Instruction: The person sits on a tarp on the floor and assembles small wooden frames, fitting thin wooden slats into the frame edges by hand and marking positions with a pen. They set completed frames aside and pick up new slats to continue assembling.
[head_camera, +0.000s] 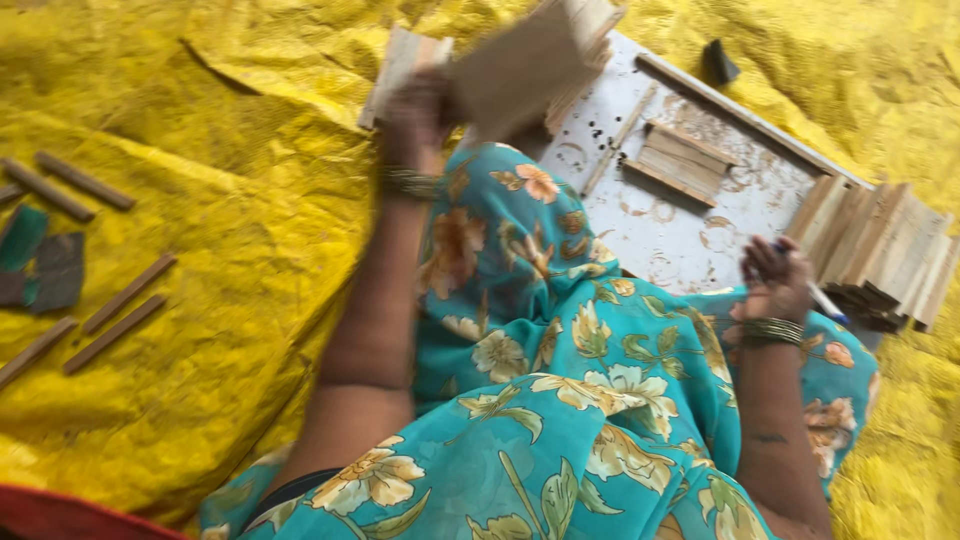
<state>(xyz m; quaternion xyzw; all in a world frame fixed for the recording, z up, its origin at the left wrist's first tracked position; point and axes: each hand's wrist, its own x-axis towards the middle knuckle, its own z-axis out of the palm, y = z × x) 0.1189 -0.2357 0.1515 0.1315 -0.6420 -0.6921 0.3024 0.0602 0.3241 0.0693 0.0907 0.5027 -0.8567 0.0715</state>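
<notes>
Teal floral cloth (560, 400) fills the near view, draped over the person's lap. Above it, the left hand (418, 112) is clenched around a flat wooden panel (520, 65), pale brown, rectangular and blurred, held tilted over the white board's (680, 235) far-left corner. The right hand (775, 280) curls closed on a thin pen-like tool (822, 298) beside stacked wooden slats (885, 255). Loose sticks (125, 295) lie on yellow tarpaulin (230, 200).

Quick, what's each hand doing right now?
Left hand: closed on a flat wooden piece, blurred.
Right hand: closed around a thin pen-like tool.
</notes>
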